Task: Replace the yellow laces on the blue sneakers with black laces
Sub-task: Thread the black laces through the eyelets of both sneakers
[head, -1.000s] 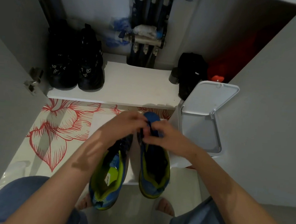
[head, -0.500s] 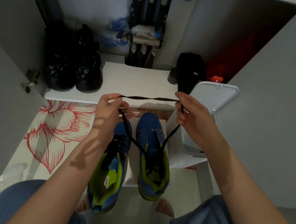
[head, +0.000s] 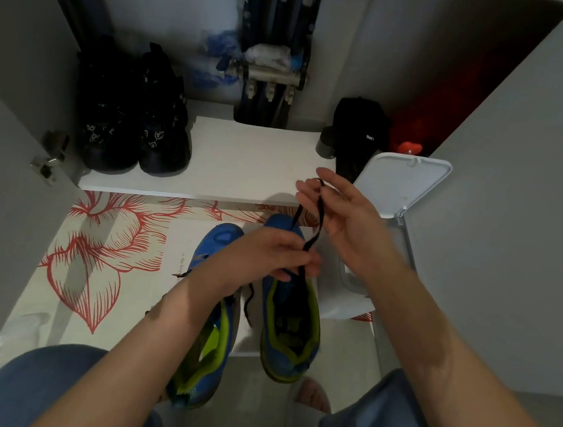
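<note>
Black flat lace (head: 313, 226) pinched by both hands | left hand (head: 269, 257) low, right hand (head: 345, 216) high | right blue-and-lime sneaker (head: 292, 321) lacing unfinished | yellow laces unseen

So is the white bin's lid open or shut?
Open. The white bin's lid is tipped up, hinged beside the right hand.

Floor (head: 346, 350): pale, partly covered by a mat (head: 104, 251) printed with red flowers. A white sheet (head: 181, 238) lies on the mat. Two blue sneakers (head: 291, 331) stand side by side on the sheet, toes toward the low white shelf (head: 243, 165). A white bin (head: 385, 223), lid raised, stands just right of the sneakers.

On the shelf: black boots (head: 134, 120) at its left end, a black bag (head: 360, 131) at its right.
</note>
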`<state>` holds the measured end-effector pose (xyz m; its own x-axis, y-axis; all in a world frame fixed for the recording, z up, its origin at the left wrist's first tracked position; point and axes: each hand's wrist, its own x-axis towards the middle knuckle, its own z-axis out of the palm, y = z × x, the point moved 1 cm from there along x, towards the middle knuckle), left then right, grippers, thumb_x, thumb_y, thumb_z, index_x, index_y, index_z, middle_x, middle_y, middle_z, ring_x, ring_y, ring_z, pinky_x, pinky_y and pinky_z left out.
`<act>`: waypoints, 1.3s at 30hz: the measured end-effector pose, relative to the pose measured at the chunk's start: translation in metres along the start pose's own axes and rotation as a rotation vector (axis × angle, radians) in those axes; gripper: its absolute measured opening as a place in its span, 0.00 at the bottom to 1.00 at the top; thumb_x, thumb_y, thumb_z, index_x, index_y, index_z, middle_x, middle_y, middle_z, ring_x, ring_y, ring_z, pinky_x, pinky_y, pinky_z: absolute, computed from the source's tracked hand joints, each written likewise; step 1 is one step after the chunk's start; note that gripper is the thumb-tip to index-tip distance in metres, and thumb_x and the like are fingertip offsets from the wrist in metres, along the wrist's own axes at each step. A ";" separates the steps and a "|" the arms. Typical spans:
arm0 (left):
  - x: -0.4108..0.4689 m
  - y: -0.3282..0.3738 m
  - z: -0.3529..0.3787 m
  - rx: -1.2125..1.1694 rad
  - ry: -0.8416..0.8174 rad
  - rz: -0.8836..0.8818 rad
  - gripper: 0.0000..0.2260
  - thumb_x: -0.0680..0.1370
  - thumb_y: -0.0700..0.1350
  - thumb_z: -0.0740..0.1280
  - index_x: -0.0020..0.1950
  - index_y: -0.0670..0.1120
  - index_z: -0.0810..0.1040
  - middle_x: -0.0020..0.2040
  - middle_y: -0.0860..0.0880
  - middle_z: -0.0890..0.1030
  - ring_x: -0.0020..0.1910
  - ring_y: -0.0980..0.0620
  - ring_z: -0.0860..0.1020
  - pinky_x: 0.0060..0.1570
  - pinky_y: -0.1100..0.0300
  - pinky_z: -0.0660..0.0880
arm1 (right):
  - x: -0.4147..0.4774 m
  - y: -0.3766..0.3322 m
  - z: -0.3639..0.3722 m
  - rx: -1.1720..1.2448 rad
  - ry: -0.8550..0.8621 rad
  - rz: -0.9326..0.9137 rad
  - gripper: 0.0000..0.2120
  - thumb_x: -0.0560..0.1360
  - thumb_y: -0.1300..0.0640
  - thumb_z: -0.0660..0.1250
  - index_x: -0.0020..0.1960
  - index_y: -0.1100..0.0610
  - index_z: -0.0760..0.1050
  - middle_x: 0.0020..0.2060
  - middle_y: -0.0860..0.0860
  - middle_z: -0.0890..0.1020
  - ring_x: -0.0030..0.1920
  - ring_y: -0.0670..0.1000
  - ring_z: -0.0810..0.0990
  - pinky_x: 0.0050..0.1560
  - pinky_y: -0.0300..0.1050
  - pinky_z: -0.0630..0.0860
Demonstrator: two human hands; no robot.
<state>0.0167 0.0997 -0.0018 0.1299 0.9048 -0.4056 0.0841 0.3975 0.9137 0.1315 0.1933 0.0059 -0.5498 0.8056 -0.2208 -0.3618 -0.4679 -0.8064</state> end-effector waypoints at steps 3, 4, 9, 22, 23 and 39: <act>0.000 0.004 -0.010 -0.403 0.142 0.078 0.10 0.80 0.43 0.61 0.57 0.43 0.79 0.49 0.46 0.84 0.47 0.55 0.83 0.43 0.67 0.79 | -0.004 0.004 -0.011 -0.494 0.120 0.096 0.14 0.81 0.54 0.57 0.66 0.55 0.68 0.54 0.57 0.80 0.49 0.53 0.83 0.47 0.42 0.80; 0.001 0.006 -0.013 -0.517 0.187 0.115 0.10 0.80 0.42 0.61 0.57 0.43 0.79 0.49 0.46 0.85 0.48 0.54 0.83 0.44 0.66 0.79 | -0.005 0.005 -0.014 -0.699 0.153 0.122 0.15 0.81 0.50 0.56 0.65 0.54 0.69 0.53 0.56 0.81 0.51 0.54 0.83 0.47 0.42 0.80; 0.002 0.010 -0.017 -0.706 0.289 0.181 0.10 0.80 0.42 0.61 0.58 0.43 0.78 0.51 0.45 0.84 0.51 0.53 0.82 0.48 0.66 0.79 | -0.009 0.009 -0.006 -0.804 -0.031 0.222 0.31 0.79 0.37 0.46 0.57 0.57 0.79 0.46 0.57 0.85 0.48 0.52 0.84 0.53 0.43 0.79; -0.005 0.002 -0.005 0.073 -0.134 -0.261 0.15 0.77 0.46 0.67 0.60 0.40 0.78 0.55 0.43 0.82 0.56 0.49 0.80 0.57 0.59 0.76 | -0.004 0.005 -0.007 -0.333 -0.123 0.327 0.15 0.82 0.55 0.53 0.52 0.60 0.76 0.31 0.50 0.81 0.25 0.46 0.75 0.34 0.43 0.76; -0.001 -0.001 -0.009 0.022 0.001 -0.274 0.17 0.76 0.46 0.67 0.62 0.40 0.77 0.57 0.42 0.81 0.57 0.48 0.79 0.57 0.58 0.75 | -0.005 0.003 -0.007 -0.355 -0.144 0.307 0.14 0.82 0.56 0.54 0.50 0.60 0.76 0.29 0.50 0.78 0.22 0.45 0.70 0.30 0.41 0.72; 0.008 0.007 -0.010 -0.570 0.142 0.103 0.12 0.80 0.39 0.59 0.61 0.42 0.77 0.32 0.54 0.77 0.26 0.61 0.69 0.21 0.72 0.60 | -0.002 0.003 -0.016 -0.290 -0.247 0.447 0.37 0.76 0.33 0.44 0.60 0.62 0.75 0.51 0.59 0.83 0.56 0.55 0.80 0.62 0.48 0.73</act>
<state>0.0079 0.1108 0.0015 -0.0277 0.9389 -0.3431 -0.4707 0.2906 0.8331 0.1435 0.1959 -0.0047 -0.7730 0.4286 -0.4677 0.1473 -0.5959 -0.7894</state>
